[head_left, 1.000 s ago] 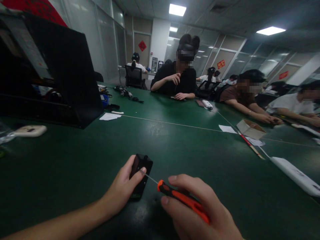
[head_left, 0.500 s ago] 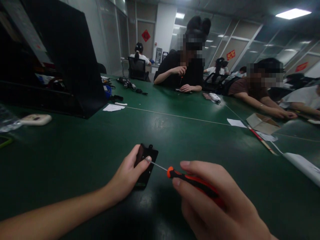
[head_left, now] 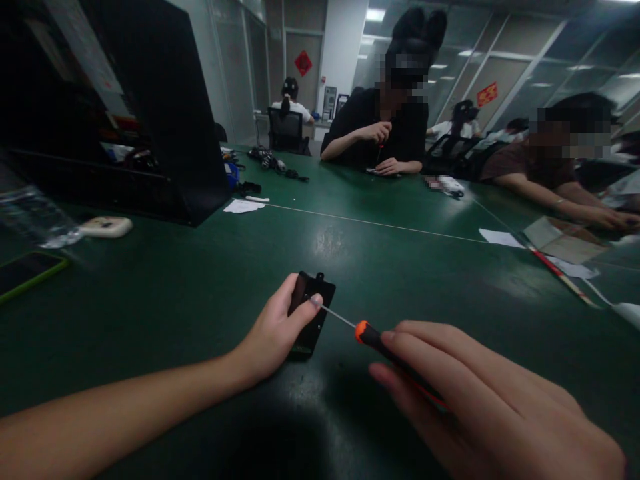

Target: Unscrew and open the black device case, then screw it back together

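My left hand (head_left: 280, 327) grips a flat black rectangular device (head_left: 323, 293) with a small tab on its far end, thumb across its upper face. A screwdriver (head_left: 373, 335) with an orange and black handle lies in my right hand (head_left: 480, 393), between thumb and fingers. Its thin metal shaft slants down to the left, and the tip meets the device beside my left thumb, which partly hides the contact. Small screws or holes show along the device's right edge. What the device is, I cannot tell.
A green table (head_left: 200, 280) spreads around. To the left stand a large black panel (head_left: 165, 100), a green-edged phone (head_left: 33, 272), a white object (head_left: 107, 227) and clear plastic (head_left: 40, 213). An open cardboard box (head_left: 565, 237) sits at right. Across the table a person (head_left: 370, 127) works with a screwdriver.
The view has swung left, so everything sits further right in it. My right fingers have shifted on the screwdriver handle, lying straighter along it. The left hand keeps its hold on the device.
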`<action>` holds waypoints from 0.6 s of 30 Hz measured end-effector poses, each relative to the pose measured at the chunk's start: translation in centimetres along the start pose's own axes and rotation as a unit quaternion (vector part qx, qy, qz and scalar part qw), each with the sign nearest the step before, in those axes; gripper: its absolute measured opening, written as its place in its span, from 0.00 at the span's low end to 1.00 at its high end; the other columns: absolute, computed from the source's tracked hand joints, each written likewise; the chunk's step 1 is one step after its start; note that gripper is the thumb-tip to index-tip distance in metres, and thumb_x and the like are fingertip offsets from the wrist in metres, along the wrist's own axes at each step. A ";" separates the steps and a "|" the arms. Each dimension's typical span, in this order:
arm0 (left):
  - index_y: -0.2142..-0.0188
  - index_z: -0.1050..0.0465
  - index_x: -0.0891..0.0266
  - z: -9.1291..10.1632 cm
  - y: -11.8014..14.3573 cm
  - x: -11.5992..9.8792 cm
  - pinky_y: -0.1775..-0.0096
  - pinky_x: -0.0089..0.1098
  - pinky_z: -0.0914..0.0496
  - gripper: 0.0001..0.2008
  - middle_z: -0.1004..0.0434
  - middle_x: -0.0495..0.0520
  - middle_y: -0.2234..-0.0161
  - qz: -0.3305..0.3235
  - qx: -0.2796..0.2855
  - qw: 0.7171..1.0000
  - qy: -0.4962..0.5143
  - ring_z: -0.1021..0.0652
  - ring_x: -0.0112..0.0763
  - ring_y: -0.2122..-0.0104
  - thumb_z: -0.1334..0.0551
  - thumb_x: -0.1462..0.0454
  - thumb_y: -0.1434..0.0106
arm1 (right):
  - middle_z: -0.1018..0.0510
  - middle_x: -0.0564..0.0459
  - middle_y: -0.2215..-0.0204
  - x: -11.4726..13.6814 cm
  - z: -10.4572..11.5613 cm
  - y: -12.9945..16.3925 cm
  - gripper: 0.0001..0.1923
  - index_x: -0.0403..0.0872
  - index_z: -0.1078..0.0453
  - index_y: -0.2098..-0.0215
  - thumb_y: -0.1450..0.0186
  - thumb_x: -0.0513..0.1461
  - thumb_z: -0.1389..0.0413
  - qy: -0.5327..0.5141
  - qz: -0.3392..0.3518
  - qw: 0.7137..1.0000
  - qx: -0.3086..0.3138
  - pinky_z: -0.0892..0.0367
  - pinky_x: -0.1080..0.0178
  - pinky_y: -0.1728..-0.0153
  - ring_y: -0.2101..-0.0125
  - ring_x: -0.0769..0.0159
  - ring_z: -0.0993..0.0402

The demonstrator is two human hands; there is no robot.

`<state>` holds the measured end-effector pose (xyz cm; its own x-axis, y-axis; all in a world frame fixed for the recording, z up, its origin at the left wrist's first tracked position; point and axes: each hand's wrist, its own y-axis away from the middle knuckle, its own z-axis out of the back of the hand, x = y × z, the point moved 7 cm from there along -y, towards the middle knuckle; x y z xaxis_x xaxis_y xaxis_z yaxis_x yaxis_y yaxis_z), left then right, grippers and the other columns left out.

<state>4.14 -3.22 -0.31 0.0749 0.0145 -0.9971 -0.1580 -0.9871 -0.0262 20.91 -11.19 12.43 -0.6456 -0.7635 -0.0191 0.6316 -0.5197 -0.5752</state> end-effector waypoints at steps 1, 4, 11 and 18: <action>0.57 0.34 0.59 0.0 0.0 0.0 0.67 0.28 0.32 0.14 0.31 0.47 0.67 0.002 -0.002 1.000 0.009 0.28 0.27 0.70 0.39 0.52 0.31 | 0.19 0.49 0.63 -0.1 -0.4 0.1 0.11 0.47 0.30 0.48 0.26 0.39 0.50 0.009 -0.003 1.000 0.019 0.28 0.66 0.72 0.69 0.65 0.20; 0.56 0.34 0.60 -0.2 0.0 0.0 0.66 0.29 0.31 0.14 0.29 0.48 0.66 0.006 0.014 1.000 0.017 0.26 0.27 0.70 0.39 0.52 0.31 | 0.20 0.51 0.68 -0.6 -2.4 0.4 0.14 0.48 0.31 0.46 0.28 0.35 0.51 -0.019 -0.026 0.994 0.100 0.31 0.64 0.75 0.73 0.64 0.22; 0.47 0.30 0.62 -1.4 0.9 -1.4 0.50 0.38 0.31 0.22 0.24 0.60 0.49 -0.039 0.126 0.991 0.028 0.24 0.43 0.49 0.40 0.49 0.32 | 0.33 0.61 0.76 -4.0 -11.2 2.2 0.13 0.47 0.34 0.53 0.31 0.47 0.44 -0.423 -0.350 0.826 0.125 0.37 0.65 0.72 0.76 0.69 0.36; 0.39 0.36 0.60 -2.6 1.2 -1.5 0.41 0.45 0.34 0.24 0.26 0.61 0.45 -0.061 0.170 0.982 -0.047 0.26 0.45 0.44 0.43 0.51 0.29 | 0.36 0.60 0.76 -3.8 -13.1 2.1 0.19 0.46 0.29 0.58 0.41 0.48 0.36 -0.528 -0.370 0.761 0.077 0.38 0.63 0.69 0.72 0.67 0.36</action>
<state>6.44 -4.86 1.36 0.0252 0.1604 -0.9867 -0.4750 -0.8666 -0.1530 19.09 -4.38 0.55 -0.1953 -0.0808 0.9774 0.3588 -0.9334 -0.0055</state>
